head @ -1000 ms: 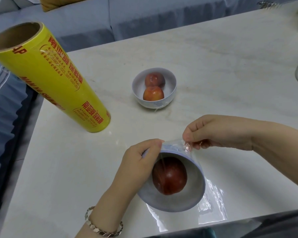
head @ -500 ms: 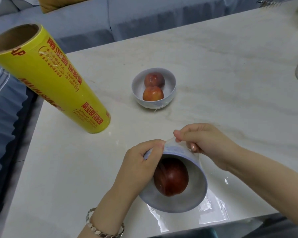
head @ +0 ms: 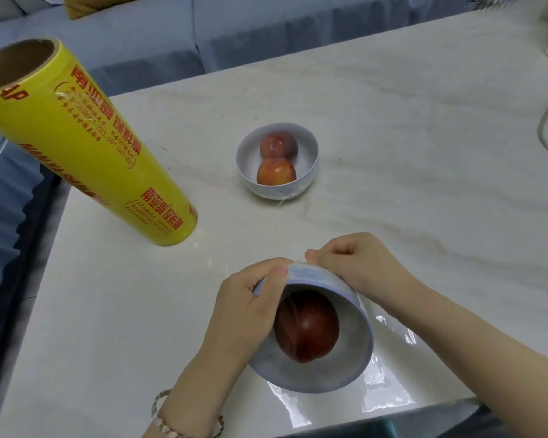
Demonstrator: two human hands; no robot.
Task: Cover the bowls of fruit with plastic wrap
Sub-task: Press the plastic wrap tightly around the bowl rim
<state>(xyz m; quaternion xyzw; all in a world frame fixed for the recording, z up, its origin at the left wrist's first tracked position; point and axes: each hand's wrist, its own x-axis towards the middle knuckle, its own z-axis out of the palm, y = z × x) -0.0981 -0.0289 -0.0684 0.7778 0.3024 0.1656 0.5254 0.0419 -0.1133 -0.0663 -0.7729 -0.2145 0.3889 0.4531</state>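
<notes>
Left hand [head: 244, 308] and right hand [head: 358, 267] fingers pinch wrap [head: 389, 399] at tilted bowl's [head: 356, 352] 12 o'clock; overpull may tear it

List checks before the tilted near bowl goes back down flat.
1. Left hand grip on near bowl: ok, thumb hooked over the rim.
2. Right hand pinching film at the bowl's far side: ok.
3. Dark fruit inside the tilted bowl: ok.
4. Film sealed all round the mouth: cannot tell; loose film trails beside the bowl.
5. Far bowl covered: cannot tell; only a film tail shows at its base.
6. Yellow roll out of the way: ok, stands apart to the left.
</notes>
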